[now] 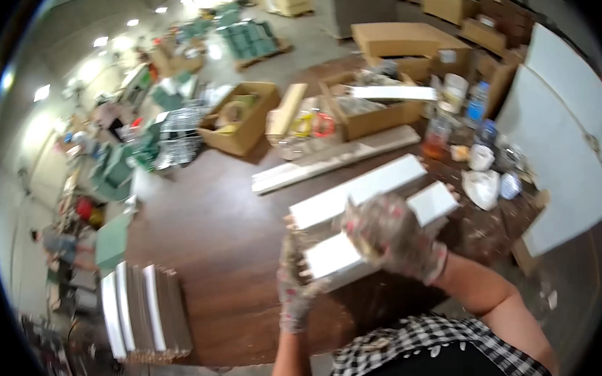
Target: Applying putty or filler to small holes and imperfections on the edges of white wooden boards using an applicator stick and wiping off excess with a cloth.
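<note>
Both my hands wear speckled work gloves. My left hand grips the near end of a short white board that I hold above the brown worktable. My right hand lies curled over the top of the same board, hiding its middle; the board's far end shows beyond the glove. A longer white board lies just behind it on the table. The picture is blurred by motion.
A stack of white-edged panels stands at the table's near left corner. Long white strips, open cardboard boxes, cups, bottles and bags crowd the far side. Large white panels lean at the right. A person is at far left.
</note>
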